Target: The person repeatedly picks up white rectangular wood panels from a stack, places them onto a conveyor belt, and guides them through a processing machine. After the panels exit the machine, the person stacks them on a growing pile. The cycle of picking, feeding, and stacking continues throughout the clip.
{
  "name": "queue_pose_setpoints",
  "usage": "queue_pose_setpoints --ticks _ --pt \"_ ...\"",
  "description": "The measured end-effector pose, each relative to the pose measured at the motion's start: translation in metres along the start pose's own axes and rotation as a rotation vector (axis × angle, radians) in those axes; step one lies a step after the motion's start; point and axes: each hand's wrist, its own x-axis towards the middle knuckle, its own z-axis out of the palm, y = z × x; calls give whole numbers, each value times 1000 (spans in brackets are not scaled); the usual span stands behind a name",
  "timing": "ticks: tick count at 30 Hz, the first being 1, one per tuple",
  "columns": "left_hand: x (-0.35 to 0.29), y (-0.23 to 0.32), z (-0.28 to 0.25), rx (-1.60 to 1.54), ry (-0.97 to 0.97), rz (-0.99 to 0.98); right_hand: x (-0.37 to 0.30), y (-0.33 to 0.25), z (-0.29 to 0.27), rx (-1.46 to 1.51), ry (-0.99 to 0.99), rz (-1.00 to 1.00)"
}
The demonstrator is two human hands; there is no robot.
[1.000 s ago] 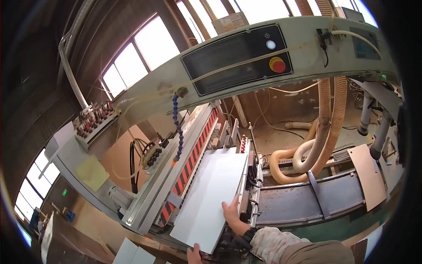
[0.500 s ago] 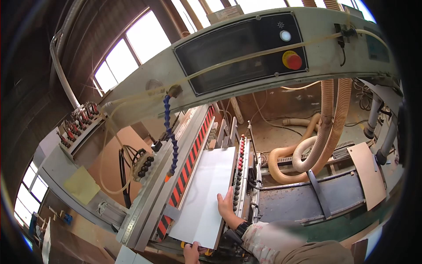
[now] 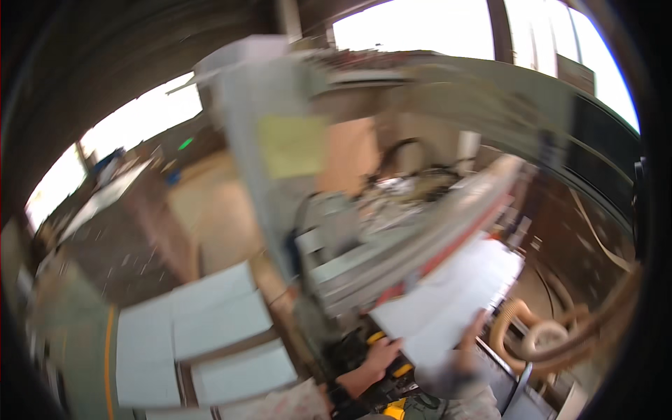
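My grip: too blurred to tell

My view has swung left onto more pale panels (image 3: 220,322), so my attention seems divided. My left hand (image 3: 379,355) is by the white panel (image 3: 448,290), which lies along the right edge of the machine rail (image 3: 413,252); my right hand (image 3: 469,341) is at the panel's right side.

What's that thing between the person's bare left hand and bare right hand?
In the head view, the near end of a flat, white, rectangular panel lies between the left hand and the right hand.

Bright windows (image 3: 420,29) stand beyond looped tan hoses (image 3: 501,327).
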Motion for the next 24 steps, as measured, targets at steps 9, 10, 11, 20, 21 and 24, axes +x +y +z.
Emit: queue_pose_setpoints --ticks 9,10,11,20,21,24 --pt "-22 26 -22 299 -180 11 51 30 -42 62 -232 -7" --pt "-29 32 -30 366 -188 13 46 22 -36 50 -228 30" --pt "-28 20 -33 367 -138 98 40 18 -31 37 -224 67" --pt "-61 -22 3 573 -239 655 63 30 -66 -345 -105 -224" --pt "-59 -21 -6 618 -167 722 36 24 -32 -468 -84 -243" --pt "-65 -15 9 655 -258 752 80 52 -95 -1007 103 -574"
